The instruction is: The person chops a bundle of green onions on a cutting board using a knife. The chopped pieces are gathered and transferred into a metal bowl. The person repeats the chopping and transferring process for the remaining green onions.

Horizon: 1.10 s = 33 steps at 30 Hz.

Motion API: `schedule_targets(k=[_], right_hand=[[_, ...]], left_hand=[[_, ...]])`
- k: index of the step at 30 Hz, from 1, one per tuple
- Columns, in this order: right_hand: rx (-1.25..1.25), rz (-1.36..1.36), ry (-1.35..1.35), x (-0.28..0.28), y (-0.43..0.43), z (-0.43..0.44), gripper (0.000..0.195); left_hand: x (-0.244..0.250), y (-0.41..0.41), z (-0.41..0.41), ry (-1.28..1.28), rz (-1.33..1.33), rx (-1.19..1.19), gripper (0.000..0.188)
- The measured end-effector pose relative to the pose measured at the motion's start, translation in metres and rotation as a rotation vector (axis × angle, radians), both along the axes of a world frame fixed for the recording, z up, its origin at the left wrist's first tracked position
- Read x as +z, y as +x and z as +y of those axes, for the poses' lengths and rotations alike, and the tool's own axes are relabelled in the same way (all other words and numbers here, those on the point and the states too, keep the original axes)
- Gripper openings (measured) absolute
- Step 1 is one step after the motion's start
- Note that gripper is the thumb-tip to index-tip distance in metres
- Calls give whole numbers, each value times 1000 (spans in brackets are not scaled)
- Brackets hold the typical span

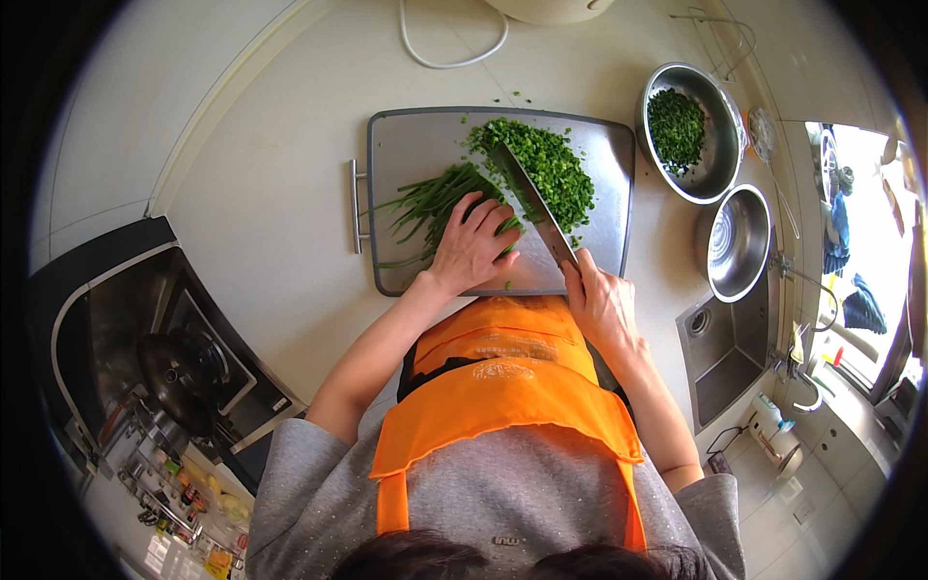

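My left hand (475, 243) presses on a bunch of long green stalks, probably garlic chives (428, 203), with its fingers curled over their cut end. In my right hand (602, 293) is the handle of a broad kitchen knife (533, 199). The blade slants up and left, between the bunch and a heap of chopped greens (554, 170). Under all of this lies a metal-faced cutting board (602, 246) with a dark rim and a bar handle (356, 206) on its left side. My left palm and part of the bunch are hidden beneath the fingers.
Right of the board stands a steel bowl (718, 167) holding chopped greens. A smaller steel bowl (739, 246) sits beside it, near the sink (725, 362). A stove with a dark pan (174, 373) is at lower left. A white cord (453, 65) lies behind the board.
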State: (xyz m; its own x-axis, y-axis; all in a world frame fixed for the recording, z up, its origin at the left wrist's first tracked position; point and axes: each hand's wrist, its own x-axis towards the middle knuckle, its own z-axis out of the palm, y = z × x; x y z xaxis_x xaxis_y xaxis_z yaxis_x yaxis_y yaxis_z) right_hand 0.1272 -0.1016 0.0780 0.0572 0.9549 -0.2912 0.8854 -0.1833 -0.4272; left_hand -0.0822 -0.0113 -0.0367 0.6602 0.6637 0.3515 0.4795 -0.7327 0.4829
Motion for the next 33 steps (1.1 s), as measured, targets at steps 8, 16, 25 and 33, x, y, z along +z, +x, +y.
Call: schedule_targets(k=[8,16,25,33], right_hand=[[41,21,-74,18,-2,-1,16],[61,-21,-143,4,-17,15,18],[9,7,12,-69,-48,44,15],[-8,-22,53,-51,-5,22,15]], left_hand=[[-25,0,8,-6,-81,0,15],[-30,1,6,-65,-119,10,16],[-32,-1,4,-67,-91,30,16],[-28,0,1,-16,-91,26,15]])
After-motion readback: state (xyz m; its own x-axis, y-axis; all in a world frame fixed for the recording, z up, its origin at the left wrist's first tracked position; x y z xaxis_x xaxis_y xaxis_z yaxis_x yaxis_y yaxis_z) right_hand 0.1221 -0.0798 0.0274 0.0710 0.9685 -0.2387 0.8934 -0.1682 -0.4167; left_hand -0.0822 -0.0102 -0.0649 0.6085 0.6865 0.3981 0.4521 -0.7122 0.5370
